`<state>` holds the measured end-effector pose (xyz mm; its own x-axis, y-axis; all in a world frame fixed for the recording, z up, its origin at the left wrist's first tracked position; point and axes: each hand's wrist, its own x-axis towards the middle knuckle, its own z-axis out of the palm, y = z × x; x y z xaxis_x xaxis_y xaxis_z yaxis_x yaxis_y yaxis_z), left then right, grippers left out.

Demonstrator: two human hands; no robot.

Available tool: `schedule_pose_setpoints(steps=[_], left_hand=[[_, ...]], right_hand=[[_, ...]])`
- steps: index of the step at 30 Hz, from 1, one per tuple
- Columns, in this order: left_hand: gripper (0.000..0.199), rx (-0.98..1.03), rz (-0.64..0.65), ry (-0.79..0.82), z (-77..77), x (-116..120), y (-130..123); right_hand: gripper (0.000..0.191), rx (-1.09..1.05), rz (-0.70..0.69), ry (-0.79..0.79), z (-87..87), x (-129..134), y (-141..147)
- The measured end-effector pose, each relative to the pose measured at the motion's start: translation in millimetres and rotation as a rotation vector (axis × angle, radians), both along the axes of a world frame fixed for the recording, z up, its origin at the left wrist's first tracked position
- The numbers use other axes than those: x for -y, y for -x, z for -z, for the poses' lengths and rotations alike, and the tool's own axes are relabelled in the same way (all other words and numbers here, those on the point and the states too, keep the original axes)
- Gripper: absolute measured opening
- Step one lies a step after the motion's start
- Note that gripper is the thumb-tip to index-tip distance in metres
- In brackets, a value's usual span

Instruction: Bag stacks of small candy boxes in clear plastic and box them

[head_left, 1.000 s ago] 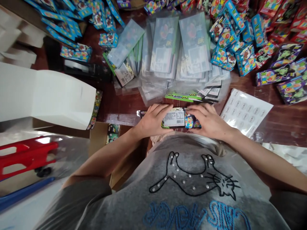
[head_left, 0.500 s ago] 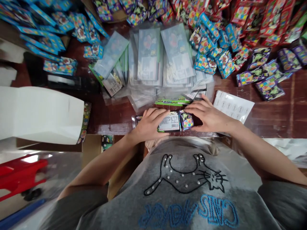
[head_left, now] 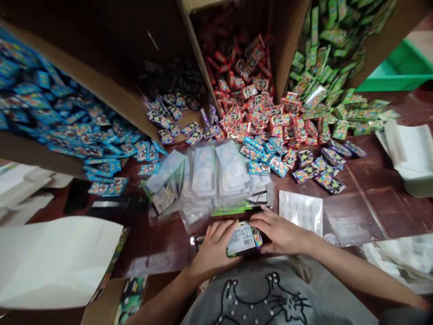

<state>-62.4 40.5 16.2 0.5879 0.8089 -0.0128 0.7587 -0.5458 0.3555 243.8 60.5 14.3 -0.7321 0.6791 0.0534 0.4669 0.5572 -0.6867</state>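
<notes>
While pinching the labelled pack [head_left: 241,239] with the left hand [head_left: 216,246] at the near bench edge [head_left: 162,262], showing way less small box [head_left: 258,237] than half a second ago. Probably nearly tucked in; can't tell if pinching or pushing with the right hand [head_left: 279,232].
</notes>
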Motion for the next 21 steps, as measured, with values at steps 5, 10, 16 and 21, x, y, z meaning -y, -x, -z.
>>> schedule_pose_setpoints(steps=[5,10,16,21], left_hand=[[0.089,0.012,-0.071,-0.165,7.2,-8.5,-4.3],[0.071,0.032,0.121,-0.253,-9.9,-39.1,-4.3],[0.04,-0.035,-0.005,-0.415,-59.7,-204.8,-60.5],[0.048,-0.136,-0.055,-0.223,-78.3,-324.7,-114.4]], right_hand=[[0.057,-0.011,0.186,0.05,1.8,-9.3,2.5],[0.047,0.082,0.125,-0.244,-26.9,-52.2,-36.1],[0.057,0.485,0.871,-0.677,-73.1,-185.4,-167.6],[0.042,0.628,0.864,-0.706,-91.5,-238.6,-215.7]])
